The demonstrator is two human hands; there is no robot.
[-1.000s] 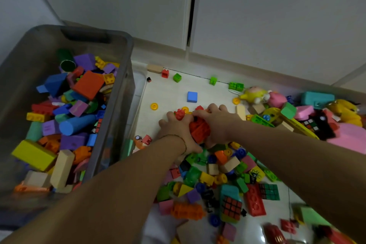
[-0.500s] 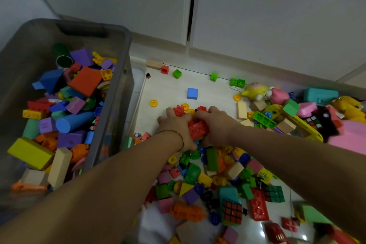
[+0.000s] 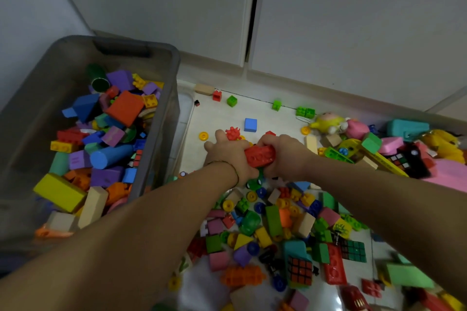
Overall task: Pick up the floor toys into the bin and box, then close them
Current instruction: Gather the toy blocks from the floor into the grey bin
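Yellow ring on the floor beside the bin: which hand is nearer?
Left. The left hand is just right of the yellow ring; the right hand is farther right, beyond the left.

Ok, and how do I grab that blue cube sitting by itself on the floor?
Come straight down from above and pinch the blue cube by two opposite side faces. It lies flat on the floor with bare tile all round, so there is room down either side. Its flat, parallel faces should give a steady grip.
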